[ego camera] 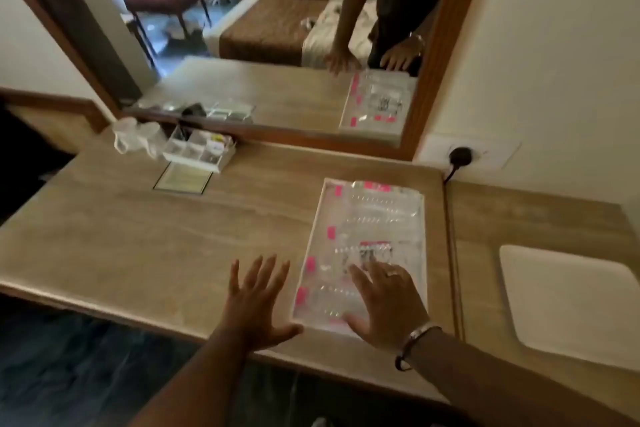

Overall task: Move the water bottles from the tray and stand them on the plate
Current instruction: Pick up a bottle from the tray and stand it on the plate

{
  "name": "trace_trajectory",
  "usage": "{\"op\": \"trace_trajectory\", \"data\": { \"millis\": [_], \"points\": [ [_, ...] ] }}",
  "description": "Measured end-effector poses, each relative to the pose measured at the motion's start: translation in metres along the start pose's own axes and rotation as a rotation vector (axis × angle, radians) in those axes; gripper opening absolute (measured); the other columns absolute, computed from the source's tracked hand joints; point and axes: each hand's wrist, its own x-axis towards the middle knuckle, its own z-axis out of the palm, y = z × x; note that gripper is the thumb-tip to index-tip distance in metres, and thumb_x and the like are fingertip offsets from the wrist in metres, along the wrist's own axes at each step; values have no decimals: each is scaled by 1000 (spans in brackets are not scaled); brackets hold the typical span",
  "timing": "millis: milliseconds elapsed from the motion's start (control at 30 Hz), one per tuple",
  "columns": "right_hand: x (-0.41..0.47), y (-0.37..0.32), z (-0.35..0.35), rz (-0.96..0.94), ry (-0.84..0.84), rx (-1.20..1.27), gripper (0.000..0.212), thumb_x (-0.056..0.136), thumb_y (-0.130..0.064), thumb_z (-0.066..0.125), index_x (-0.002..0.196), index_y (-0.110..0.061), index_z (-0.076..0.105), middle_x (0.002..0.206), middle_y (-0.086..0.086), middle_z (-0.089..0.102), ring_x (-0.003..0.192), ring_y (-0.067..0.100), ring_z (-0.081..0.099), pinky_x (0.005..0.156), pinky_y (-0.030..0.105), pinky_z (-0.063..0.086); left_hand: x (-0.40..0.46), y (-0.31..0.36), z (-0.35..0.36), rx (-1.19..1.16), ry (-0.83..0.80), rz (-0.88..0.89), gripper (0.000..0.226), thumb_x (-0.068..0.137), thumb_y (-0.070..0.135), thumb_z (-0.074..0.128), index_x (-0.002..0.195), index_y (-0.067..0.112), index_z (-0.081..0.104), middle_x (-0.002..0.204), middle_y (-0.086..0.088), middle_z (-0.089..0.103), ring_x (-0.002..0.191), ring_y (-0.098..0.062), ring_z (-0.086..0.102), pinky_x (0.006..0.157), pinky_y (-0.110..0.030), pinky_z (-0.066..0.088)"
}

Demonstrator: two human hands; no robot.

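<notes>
Head view: white tray (313,236) sits on the desk (138,236), long axis running away from me toward the mirror (277,45). Clear water bottles (381,211) lie flat in it side by side, each crosswise to the tray, pink caps (311,264) pointing left at the tray's left rim. Picture is blurred, so I can't give an exact bottle count.

My right hand (388,302) is over the near end of the tray, fingers spread, palm down, gripping nothing; can't tell if the fingertips touch a bottle. My left hand (258,302) is open too, fingers splayed, over bare desk just left of the tray, holding nothing.

White plate (571,302) lies on the lower side counter (519,211) to the right, apart from the tray, nothing on it.

Small organizer box (199,149) stands at the back left near the mirror.
</notes>
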Motion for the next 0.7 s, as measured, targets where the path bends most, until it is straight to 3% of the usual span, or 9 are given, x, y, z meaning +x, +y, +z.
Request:
{"op": "trace_trajectory", "data": {
  "millis": [67,133,200,233,333,533,700],
  "points": [
    [17,-20,15,-71,-50,-6,64,69,-63,52,117,-21,51,106,6,62,92,27,60,82,41,48,-1,-19,14,-1,-58,59,120,64,92,42,156,21,14,163,-13,15,147,-33,1,114,-58,-13],
    [33,-36,27,-117,-92,-47,52,71,-57,55,106,-20,54,98,5,62,83,25,60,73,38,48,4,-34,31,-26,-107,93,125,62,92,41,155,22,-3,164,-9,0,147,-28,-10,113,-55,-20],
    [46,-50,40,-135,-154,-70,46,70,-53,59,100,-18,56,92,6,62,76,26,60,66,37,47,16,-36,47,-51,-160,156,128,61,91,43,151,23,-18,161,-6,-15,146,-27,-20,112,-58,-21],
    [51,-55,46,-133,-158,-78,44,70,-52,61,98,-18,56,91,7,62,75,27,60,65,37,46,21,-36,52,-50,-161,181,129,61,90,45,152,21,-15,161,-7,-16,146,-29,-19,113,-62,-18],
    [65,-68,58,-79,-182,-75,39,74,-46,62,99,-16,56,91,7,62,77,27,60,67,37,44,27,-40,62,-80,-159,215,129,58,91,46,156,19,2,163,-8,-6,149,-33,-7,112,-68,-11],
    [73,-69,34,-18,-186,-19,34,77,-49,57,96,-21,60,90,-1,65,77,20,60,71,34,45,27,-43,68,-72,-132,218,130,59,95,45,155,26,-9,164,-5,-11,149,-28,-15,113,-69,-10],
    [25,-24,-27,14,-27,237,35,74,-48,64,97,-23,62,97,-4,60,84,14,55,71,24,42,26,-45,67,-56,-121,215,129,58,97,39,154,27,-12,164,-6,-12,148,-27,-17,114,-69,-8]
  ]
}}
